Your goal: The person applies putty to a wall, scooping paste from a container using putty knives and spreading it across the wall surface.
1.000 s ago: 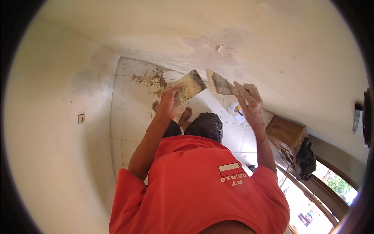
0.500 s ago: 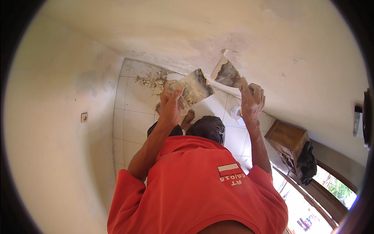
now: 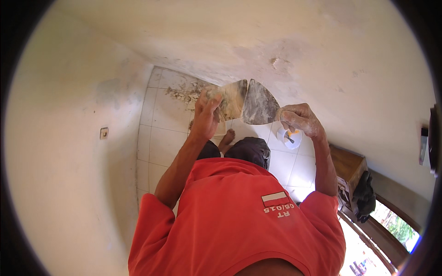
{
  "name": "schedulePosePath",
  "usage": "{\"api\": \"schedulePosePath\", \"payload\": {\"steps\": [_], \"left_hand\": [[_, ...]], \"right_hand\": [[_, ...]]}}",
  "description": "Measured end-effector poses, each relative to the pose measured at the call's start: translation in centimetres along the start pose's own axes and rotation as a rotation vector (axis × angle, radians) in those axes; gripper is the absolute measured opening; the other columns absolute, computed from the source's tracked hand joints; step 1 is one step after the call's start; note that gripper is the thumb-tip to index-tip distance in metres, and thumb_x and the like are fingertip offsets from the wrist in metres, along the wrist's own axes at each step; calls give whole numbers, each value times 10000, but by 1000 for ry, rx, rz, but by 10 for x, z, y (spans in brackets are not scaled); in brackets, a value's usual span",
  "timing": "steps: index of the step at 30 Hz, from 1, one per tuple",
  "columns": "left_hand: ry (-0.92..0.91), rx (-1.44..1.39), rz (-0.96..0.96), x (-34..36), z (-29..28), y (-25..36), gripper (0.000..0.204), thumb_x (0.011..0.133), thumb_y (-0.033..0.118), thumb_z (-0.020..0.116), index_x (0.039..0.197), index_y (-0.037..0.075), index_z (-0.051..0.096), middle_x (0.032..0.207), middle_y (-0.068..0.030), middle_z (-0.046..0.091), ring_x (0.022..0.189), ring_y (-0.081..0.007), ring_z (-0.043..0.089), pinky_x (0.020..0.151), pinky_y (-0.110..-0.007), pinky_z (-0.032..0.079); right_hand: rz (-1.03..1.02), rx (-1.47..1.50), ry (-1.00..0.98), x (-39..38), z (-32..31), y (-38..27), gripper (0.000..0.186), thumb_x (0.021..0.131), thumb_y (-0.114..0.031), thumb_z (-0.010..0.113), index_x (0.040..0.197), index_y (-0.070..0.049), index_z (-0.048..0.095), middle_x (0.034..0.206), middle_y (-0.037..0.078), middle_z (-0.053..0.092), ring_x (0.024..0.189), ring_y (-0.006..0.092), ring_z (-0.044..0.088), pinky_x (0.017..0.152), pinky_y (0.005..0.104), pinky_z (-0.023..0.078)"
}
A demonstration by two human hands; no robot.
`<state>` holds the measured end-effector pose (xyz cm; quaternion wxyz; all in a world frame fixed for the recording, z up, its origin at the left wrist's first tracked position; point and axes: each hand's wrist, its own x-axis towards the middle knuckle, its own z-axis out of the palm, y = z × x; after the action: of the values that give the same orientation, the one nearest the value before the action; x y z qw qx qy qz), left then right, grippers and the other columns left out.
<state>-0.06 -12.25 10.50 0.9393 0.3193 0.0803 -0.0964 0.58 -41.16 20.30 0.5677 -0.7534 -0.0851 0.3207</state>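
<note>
My left hand (image 3: 206, 115) grips a flat rectangular plate (image 3: 231, 102) by its left end. Pale putty smears its face, and its right side is darker. Closed round the narrow end of a putty knife (image 3: 260, 105), my right hand (image 3: 302, 120) keeps the flared metal blade turned left. The blade's wide edge meets, or nearly meets, the plate's right edge; contact is hard to tell. Whitish residue streaks the blade and dusts my right fingers. Beyond both tools is the cream wall (image 3: 331, 60), with a rough damaged spot (image 3: 278, 63) in a discoloured patch.
Crumbled debris (image 3: 184, 95) lies on the white tiled floor (image 3: 168, 112) near the wall's foot. A white bucket (image 3: 290, 138) with a tool inside stands below my right hand. Farther right is a wooden cabinet (image 3: 344, 165) with dark cloth (image 3: 363, 195) hanging on it. The left wall carries a socket (image 3: 104, 133).
The putty knife has come down and away from the damaged wall spot to the plate's right edge. My right wrist has turned, swinging the blade leftward. The plate has tilted slightly.
</note>
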Motion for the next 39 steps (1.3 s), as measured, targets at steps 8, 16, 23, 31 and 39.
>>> {"api": "schedulePosePath", "payload": {"steps": [8, 16, 23, 31, 39], "left_hand": [[-49, 14, 99, -9, 1, 1, 259, 959, 78, 544, 1206, 60, 468, 1098, -44, 580, 1041, -135, 574, 896, -300, 496], [-9, 6, 17, -6, 2, -5, 251, 941, 69, 565, 1174, 40, 477, 1043, -25, 577, 999, -99, 565, 884, -270, 479], [97, -66, -79, 2, -6, -5, 313, 926, 53, 587, 1209, 34, 456, 1014, -8, 584, 935, -87, 576, 888, -241, 473], [-16, -16, 50, -5, 13, 8, 259, 939, 58, 576, 1181, 55, 482, 991, -5, 577, 917, -61, 554, 825, -224, 456], [68, 60, -3, -3, -8, -8, 153, 961, 61, 543, 1107, 67, 493, 937, 14, 557, 869, -45, 533, 777, -203, 442]], "right_hand": [[0, 97, 201, 16, -9, 26, 377, 955, -341, 529, 864, -5, 672, 605, 15, 535, 482, 59, 419, 446, 237, 315], [-136, 345, 68, 14, 19, 19, 346, 884, -331, 612, 822, 5, 664, 626, 29, 558, 510, 95, 471, 479, 246, 383], [-7, 84, 35, 13, 7, 28, 336, 861, -345, 643, 781, -19, 666, 631, 22, 564, 540, 92, 491, 493, 248, 387], [84, 194, 378, 7, 8, 54, 453, 967, -417, 525, 868, 2, 669, 600, 17, 535, 461, 64, 432, 433, 223, 345], [-33, 1267, -178, 9, 34, 74, 535, 969, -471, 486, 983, 55, 581, 612, 59, 515, 410, 91, 442, 341, 228, 342]]}}
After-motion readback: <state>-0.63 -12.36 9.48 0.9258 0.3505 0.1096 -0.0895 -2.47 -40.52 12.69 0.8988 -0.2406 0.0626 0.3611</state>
